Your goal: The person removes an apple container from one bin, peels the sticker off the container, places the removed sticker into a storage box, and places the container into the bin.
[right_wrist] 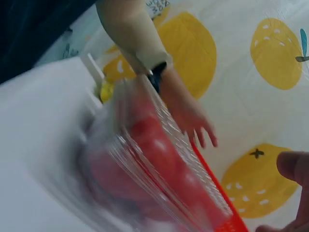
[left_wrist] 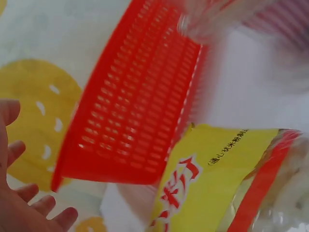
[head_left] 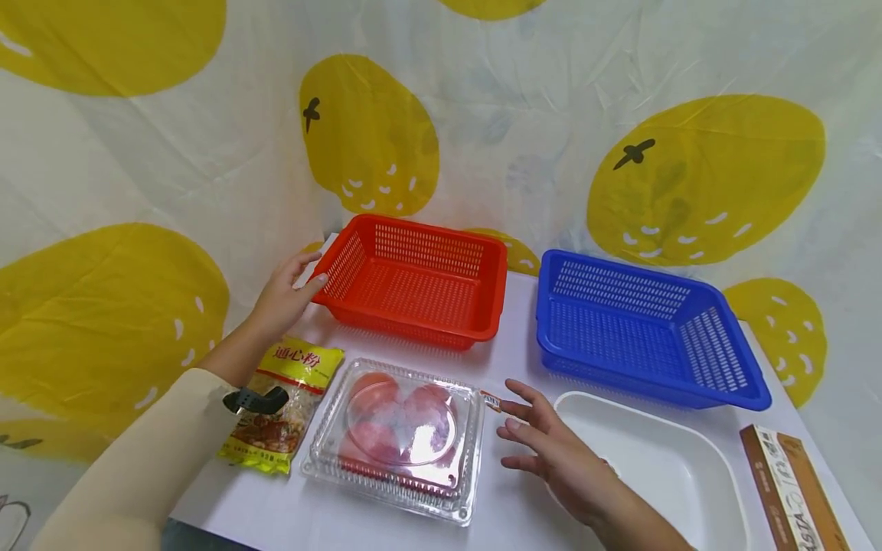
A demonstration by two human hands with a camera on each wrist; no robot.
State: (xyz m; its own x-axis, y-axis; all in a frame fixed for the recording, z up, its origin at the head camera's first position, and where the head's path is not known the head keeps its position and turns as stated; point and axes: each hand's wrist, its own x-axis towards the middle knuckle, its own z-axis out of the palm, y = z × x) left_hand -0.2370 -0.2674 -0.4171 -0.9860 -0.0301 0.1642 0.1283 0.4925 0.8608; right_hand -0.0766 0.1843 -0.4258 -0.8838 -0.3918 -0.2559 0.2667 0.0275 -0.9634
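The red plastic basket (head_left: 413,295) stands at the back of the table. My left hand (head_left: 285,295) is at its left rim, thumb over the front corner; in the left wrist view the fingers (left_wrist: 43,205) are spread beside the basket wall. A clear lidded plastic box (head_left: 396,490) with several round red fruits inside sits at the front middle. Between that box and a white tray my right hand (head_left: 551,451) hovers with fingers apart, holding nothing. A yellow-topped bag of macaroni (head_left: 276,405) lies under my left forearm.
On the right is a blue basket (head_left: 641,337), behind the white tray (head_left: 723,467). A brown pasta box (head_left: 795,490) lies by the table's right edge. A small orange-and-white label (head_left: 491,401) shows beside my right fingertips. Fruit-printed cloth (head_left: 517,161) hangs behind.
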